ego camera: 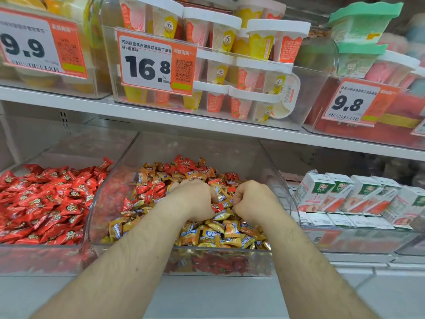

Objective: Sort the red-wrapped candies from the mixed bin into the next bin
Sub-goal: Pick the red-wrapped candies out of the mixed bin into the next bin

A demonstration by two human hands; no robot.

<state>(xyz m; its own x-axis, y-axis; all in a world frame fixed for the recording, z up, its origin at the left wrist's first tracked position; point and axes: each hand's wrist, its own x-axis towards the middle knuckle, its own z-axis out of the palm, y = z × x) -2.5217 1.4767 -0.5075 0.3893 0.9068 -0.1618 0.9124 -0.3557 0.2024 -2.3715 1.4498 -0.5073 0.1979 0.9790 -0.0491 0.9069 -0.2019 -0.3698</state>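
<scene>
The clear mixed bin (273, 180) in the middle holds gold, orange and red-wrapped candies (184, 166). Both my hands are down in its pile, side by side. My left hand (193, 199) has its fingers curled down round candies, and wrapper ends stick out beside its fingertips. My right hand (250, 199) is curled too, its fingertips pinching at wrappers near a red candy (217, 206) that lies between the two hands. What each fist encloses is hidden. The bin to the left (85, 226) is full of red-wrapped candies (46, 199).
A bin of small drink cartons (345, 194) stands to the right. A white shelf (207, 125) overhangs the bins, carrying clear boxes of pudding cups (230, 65) and price tags (147, 63). Pale floor tiles (379, 291) lie below.
</scene>
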